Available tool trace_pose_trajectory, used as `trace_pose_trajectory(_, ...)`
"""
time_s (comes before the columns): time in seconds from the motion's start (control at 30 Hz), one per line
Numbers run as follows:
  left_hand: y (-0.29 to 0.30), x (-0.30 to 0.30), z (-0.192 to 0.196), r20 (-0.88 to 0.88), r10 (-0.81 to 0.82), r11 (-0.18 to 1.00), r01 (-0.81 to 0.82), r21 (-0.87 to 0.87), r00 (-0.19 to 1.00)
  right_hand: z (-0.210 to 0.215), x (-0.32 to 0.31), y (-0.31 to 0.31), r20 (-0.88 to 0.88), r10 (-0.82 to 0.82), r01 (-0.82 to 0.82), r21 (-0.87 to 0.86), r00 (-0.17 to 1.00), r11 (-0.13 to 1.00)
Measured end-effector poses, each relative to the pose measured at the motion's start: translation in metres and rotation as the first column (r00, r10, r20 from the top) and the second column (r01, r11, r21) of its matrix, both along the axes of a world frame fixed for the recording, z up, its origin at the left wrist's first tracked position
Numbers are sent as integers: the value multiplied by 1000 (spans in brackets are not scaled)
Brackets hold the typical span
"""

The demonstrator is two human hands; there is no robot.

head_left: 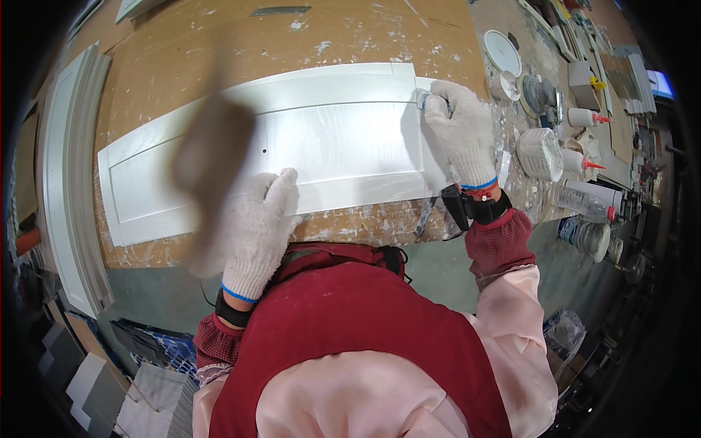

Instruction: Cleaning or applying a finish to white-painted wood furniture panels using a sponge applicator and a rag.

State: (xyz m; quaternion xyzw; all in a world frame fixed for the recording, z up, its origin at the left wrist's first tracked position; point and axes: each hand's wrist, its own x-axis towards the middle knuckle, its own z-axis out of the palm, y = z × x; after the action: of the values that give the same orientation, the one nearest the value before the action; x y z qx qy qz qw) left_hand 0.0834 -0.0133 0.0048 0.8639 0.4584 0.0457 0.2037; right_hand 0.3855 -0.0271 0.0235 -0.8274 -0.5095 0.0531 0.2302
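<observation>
1. Both hands wear white knit gloves. Her left hand (257, 219), left of centre, grips a brown block (212, 168) that is blurred with motion over the panel (336, 139).
2. At the upper right of the panel, the right hand (461, 128) is closed around a small grey thing (423, 98) at the panel's end; I cannot tell what it is.
3. That white panel lies flat across the middle of the frame on a paint-spattered bench (219, 44), its near edge close to the bench's edge.
4. A block swung this fast could skid and dent or scuff the painted face, I think.
5. Pushing could slide the panel off the near edge.
6. Tubs (539, 153) and glue bottles (584, 117) crowd the right of the frame, just beside the right wrist; an elbow swing might tip them.
</observation>
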Motion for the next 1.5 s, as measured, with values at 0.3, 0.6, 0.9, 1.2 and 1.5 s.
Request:
trace_pose_trajectory(0.3,0,2,4,84,-14,1000,15,-16,996,-5,22,25,47,56,-60,89,997,994)
trace_pose_trajectory(0.6,0,0,0,24,-6,1000,6,-1,1000,-6,21,39,51,69,-71,36,996,997)
trace_pose_trajectory(0.9,1,-1,-1,42,-20,1000,19,13,999,-8,23,34,86,103,-103,-2,991,995)
trace_pose_trajectory(1.2,0,-1,-2,58,-21,999,19,36,998,0,9,17,32,72,-70,-55,997,996)
trace_pose_trajectory(1.5,0,-2,-4,77,-29,998,25,55,997,2,2,5,32,77,-74,-95,997,993)
